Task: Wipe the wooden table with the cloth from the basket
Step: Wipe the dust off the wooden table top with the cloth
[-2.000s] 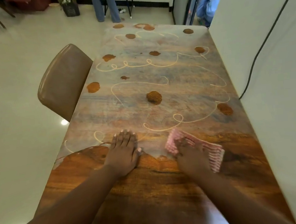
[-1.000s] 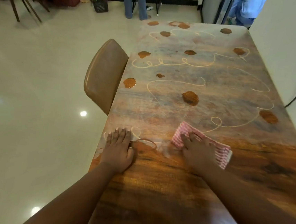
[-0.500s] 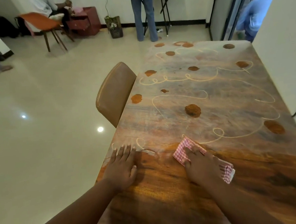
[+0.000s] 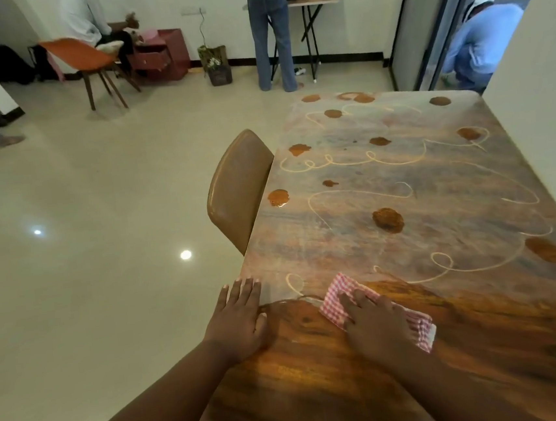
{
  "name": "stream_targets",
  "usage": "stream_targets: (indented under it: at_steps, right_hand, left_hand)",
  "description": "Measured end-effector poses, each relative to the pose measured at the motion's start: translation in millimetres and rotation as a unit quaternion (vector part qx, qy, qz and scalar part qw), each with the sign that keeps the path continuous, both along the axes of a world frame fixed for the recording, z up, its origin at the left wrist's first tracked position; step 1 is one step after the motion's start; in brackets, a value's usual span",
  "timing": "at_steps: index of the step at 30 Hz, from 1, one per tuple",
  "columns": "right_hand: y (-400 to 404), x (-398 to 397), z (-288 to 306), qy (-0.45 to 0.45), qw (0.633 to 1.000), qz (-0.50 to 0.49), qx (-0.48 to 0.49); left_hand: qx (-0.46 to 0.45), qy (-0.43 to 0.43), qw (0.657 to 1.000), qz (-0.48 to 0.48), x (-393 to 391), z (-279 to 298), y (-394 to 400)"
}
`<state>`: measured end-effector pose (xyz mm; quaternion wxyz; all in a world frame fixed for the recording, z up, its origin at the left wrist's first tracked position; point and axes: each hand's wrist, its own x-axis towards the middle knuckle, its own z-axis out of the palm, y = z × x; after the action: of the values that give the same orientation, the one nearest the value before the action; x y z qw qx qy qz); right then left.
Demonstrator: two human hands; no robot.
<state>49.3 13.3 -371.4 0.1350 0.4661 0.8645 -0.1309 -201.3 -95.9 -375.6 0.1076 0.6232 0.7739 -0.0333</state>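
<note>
Now both hands lie flat: right hand (image 4: 377,324) presses the cloth (image 4: 336,298) on the table (image 4: 319,376), left hand (image 4: 239,319) beside it.

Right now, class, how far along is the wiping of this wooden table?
Done: the near strip of the wooden table looks clean. In hand: the right hand presses the checked cloth at its edge; the left hand rests flat. Left: brown blobs and pale squiggles beyond.

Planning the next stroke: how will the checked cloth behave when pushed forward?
Probably floppy: the checked cloth lies folded in layers under the right hand, so it may bunch unless pressed flat. It likely slides easily, since the wiped wooden table looks glossy.
</note>
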Motion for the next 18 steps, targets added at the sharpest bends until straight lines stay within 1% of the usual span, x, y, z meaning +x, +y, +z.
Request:
stream_targets:
  at_steps: [2, 4, 6, 8, 10, 12, 13, 15, 18]
  right_hand:
    - [-5, -40, 1, 0.009, 1.000, -0.003, -0.012]
    - [-21, -73, -3, 0.013, 0.999, 0.025, -0.024]
    - [-42, -71, -6, 0.027, 0.997, 0.044, -0.049]
    - [-64, -92, -16, 0.006, 0.996, 0.056, -0.065]
    - [-72, -54, -13, -0.001, 0.998, 0.034, -0.053]
    - [-56, -38, -13, -0.032, 0.999, -0.003, -0.031]
    - [-47, -46, -12, -0.048, 0.998, -0.022, -0.030]
    - [-32, -80, -9, -0.053, 0.998, -0.042, -0.012]
    - [-33, -150, -9, 0.000, 0.998, -0.058, -0.003]
  left_hand:
    - [-0.009, -0.010, 1.000, -0.012, -15, -7, 1]
    - [-0.020, -0.018, 0.999, -0.032, -33, -12, 2]
    - [-0.016, -0.008, 0.998, -0.060, -42, -8, 7]
    - [-0.012, -0.029, 0.996, -0.081, -93, -20, 3]
    - [-0.006, -0.024, 0.994, -0.109, -97, -21, 5]
    - [-0.009, -0.034, 0.991, -0.132, -109, -22, 5]
    - [-0.014, -0.031, 0.989, -0.143, -119, -24, 5]
    - [-0.020, -0.027, 0.985, -0.168, -132, -29, 6]
    - [-0.021, -0.035, 0.983, -0.178, -134, -32, 12]
